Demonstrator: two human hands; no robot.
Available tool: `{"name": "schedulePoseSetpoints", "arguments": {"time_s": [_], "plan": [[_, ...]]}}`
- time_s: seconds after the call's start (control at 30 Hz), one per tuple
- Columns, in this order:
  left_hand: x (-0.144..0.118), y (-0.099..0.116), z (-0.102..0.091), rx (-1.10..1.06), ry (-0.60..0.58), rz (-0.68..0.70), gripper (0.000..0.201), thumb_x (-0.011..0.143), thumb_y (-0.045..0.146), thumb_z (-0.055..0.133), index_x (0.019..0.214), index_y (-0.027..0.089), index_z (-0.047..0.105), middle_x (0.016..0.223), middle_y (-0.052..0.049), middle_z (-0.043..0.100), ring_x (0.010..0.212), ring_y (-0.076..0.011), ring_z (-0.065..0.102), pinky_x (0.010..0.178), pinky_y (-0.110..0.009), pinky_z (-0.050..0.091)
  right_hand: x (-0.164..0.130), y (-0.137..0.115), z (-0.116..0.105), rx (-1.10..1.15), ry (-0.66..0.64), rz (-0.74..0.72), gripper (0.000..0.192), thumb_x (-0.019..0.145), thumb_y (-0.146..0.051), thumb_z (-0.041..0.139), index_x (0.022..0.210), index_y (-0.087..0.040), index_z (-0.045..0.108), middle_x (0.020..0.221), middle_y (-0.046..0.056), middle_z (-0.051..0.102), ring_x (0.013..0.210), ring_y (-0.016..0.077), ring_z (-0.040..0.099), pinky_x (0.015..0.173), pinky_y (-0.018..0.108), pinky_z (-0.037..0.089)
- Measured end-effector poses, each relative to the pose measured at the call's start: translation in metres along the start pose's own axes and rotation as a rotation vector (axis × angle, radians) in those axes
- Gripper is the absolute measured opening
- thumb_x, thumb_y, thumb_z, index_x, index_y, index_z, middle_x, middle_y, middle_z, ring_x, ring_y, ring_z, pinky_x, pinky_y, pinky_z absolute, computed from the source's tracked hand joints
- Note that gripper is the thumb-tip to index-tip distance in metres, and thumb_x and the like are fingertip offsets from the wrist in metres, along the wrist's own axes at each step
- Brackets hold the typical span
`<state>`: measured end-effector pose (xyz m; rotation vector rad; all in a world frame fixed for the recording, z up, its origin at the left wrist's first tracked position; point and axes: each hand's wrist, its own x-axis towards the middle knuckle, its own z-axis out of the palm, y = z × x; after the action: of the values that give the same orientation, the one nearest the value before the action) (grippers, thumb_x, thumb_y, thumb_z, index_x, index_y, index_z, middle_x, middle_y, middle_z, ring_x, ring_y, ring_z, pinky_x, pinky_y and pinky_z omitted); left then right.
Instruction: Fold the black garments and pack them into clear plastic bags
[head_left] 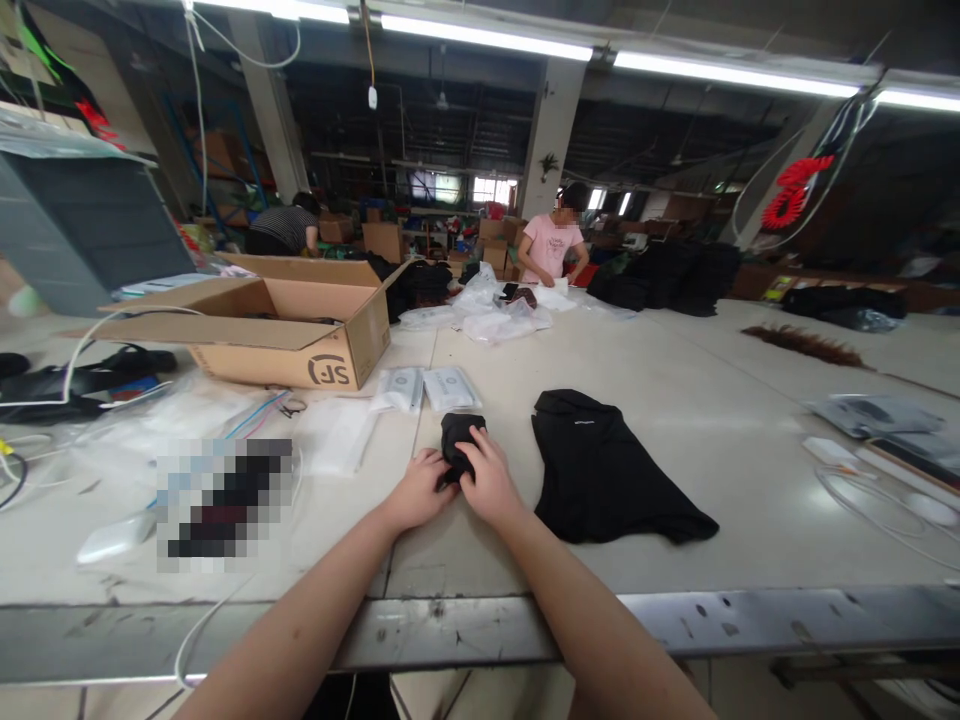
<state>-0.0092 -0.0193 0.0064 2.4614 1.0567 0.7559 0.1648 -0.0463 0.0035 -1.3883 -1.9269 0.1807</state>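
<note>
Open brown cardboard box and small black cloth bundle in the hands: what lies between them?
In the head view, two flat, pale packets lie side by side between the box and the bundle.

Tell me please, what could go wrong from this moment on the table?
The black cloth bundle, held between the left hand and the right hand, might loosen if either hand lets go. Pushed forward, it could bump the two flat packets lying just beyond it. A white cable hangs over the front edge of the table near the left forearm, which could perhaps snag it.
</note>
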Motion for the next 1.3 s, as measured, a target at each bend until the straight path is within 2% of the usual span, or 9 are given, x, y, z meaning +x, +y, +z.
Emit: {"name": "schedulePoseSetpoints", "arguments": {"time_s": [0.13,0.27,0.47,0.6,0.7,0.77,0.97,1.17,1.3], "plan": [[0.003,-0.013,-0.001,-0.184,0.043,-0.129,0.025,0.080,0.016,0.051,0.088,0.021,0.074,0.099,-0.007,0.073,0.103,-0.0249,0.064,0.097,-0.041,0.049,-0.003,-0.004,-0.005,-0.157,-0.185,-0.061,0.059,0.080,-0.005,0.050,0.138,-0.018,0.054,0.157,0.015,0.039,0.149,0.0320,0.027,0.118,0.056,0.025],[0.000,-0.024,-0.003,-0.243,0.344,-0.436,0.037,0.088,0.025,0.046,0.117,0.015,0.067,0.117,-0.012,0.070,0.108,-0.0254,0.066,0.099,-0.045,0.050,-0.007,-0.011,-0.011,-0.214,-0.272,-0.074,0.050,0.082,-0.015,0.058,0.132,-0.021,0.059,0.159,0.015,0.035,0.150,0.0363,0.022,0.114,0.063,0.024],[0.000,-0.021,0.004,-0.335,0.287,-0.245,0.046,0.095,0.044,0.045,0.129,0.018,0.061,0.146,-0.012,0.053,0.141,-0.0236,0.043,0.120,-0.045,0.030,-0.008,-0.019,-0.010,0.097,-0.251,-0.187,0.027,0.093,-0.037,0.057,0.112,-0.024,0.072,0.142,0.009,0.058,0.138,0.0267,0.045,0.114,0.046,0.034],[0.005,-0.020,0.010,-0.468,0.274,-0.378,0.042,0.089,0.039,0.054,0.123,0.017,0.062,0.140,-0.014,0.058,0.127,-0.0261,0.058,0.109,-0.045,0.044,-0.005,-0.012,0.001,0.260,-0.008,0.035,0.030,0.098,-0.032,0.044,0.095,-0.022,0.072,0.122,0.010,0.067,0.118,0.0239,0.059,0.105,0.041,0.043],[0.006,-0.014,0.012,-0.320,0.331,-0.444,0.041,0.084,0.032,0.060,0.122,0.015,0.062,0.127,-0.016,0.064,0.109,-0.0267,0.066,0.098,-0.044,0.051,-0.003,-0.006,0.009,0.077,0.170,0.294,0.033,0.086,-0.041,0.062,0.107,-0.016,0.066,0.120,0.019,0.061,0.118,0.0330,0.056,0.103,0.047,0.043],[0.003,-0.008,0.011,-0.152,0.360,-0.463,0.044,0.087,0.035,0.057,0.126,0.013,0.059,0.122,-0.018,0.064,0.109,-0.0283,0.066,0.098,-0.046,0.050,-0.002,-0.004,0.010,0.039,0.147,0.404,0.047,0.085,-0.046,0.063,0.119,-0.013,0.060,0.118,0.021,0.061,0.113,0.0357,0.058,0.099,0.050,0.045],[-0.006,0.008,0.013,-0.016,0.090,-0.257,0.079,0.090,0.056,0.052,0.151,0.011,0.034,0.147,-0.022,0.047,0.139,-0.0348,0.043,0.113,-0.050,0.035,-0.002,0.007,0.000,0.244,0.020,0.490,0.042,0.088,-0.035,0.057,0.127,-0.020,0.054,0.094,0.009,0.070,0.091,0.0273,0.068,0.086,0.042,0.051],[-0.007,0.008,0.017,0.014,-0.054,-0.180,0.087,0.094,0.062,0.040,0.159,0.011,0.012,0.165,-0.020,0.010,0.153,-0.0344,0.008,0.121,-0.052,0.018,-0.003,0.025,-0.008,0.769,-0.072,0.581,0.059,0.081,-0.036,0.061,0.137,-0.021,0.046,0.105,0.008,0.069,0.081,0.0211,0.069,0.068,0.033,0.055],[-0.006,0.009,0.013,0.116,-0.114,-0.285,0.095,0.089,0.072,0.037,0.157,0.008,0.021,0.164,-0.019,0.019,0.152,-0.0375,0.008,0.122,-0.052,0.015,-0.002,0.024,-0.015,0.556,-0.118,0.556,0.056,0.083,-0.029,0.057,0.137,-0.020,0.052,0.104,0.008,0.070,0.080,0.0203,0.069,0.073,0.034,0.055]]}}
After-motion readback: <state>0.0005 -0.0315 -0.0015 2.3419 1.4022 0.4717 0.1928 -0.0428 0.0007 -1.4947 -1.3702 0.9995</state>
